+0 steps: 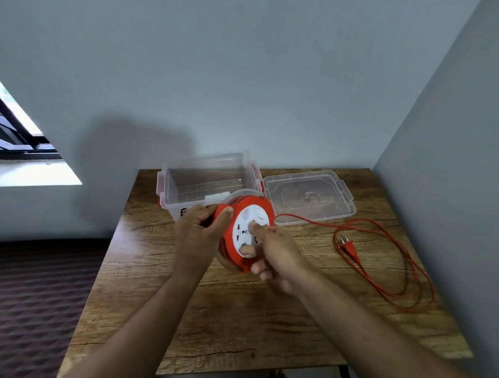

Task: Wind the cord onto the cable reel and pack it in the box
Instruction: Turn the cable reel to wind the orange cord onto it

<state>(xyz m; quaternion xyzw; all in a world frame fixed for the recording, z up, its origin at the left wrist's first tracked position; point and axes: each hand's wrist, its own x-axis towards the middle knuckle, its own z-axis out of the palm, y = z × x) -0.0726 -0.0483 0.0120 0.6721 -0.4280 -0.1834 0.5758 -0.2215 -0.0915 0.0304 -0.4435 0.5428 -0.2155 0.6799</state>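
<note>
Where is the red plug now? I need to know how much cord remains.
Head view: the red plug lies on the wooden table, right side, inside the loose red cord loops, before the clear plastic lid.

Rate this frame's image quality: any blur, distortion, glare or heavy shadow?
Head view: the right hand is motion-blurred on the round red-and-white cable reel, the left hand sharper; wide-angle bending tilts the walls and window; the window is blown out; a soft shadow sits on the wall behind the clear plastic box; the wooden table is evenly lit.
</note>
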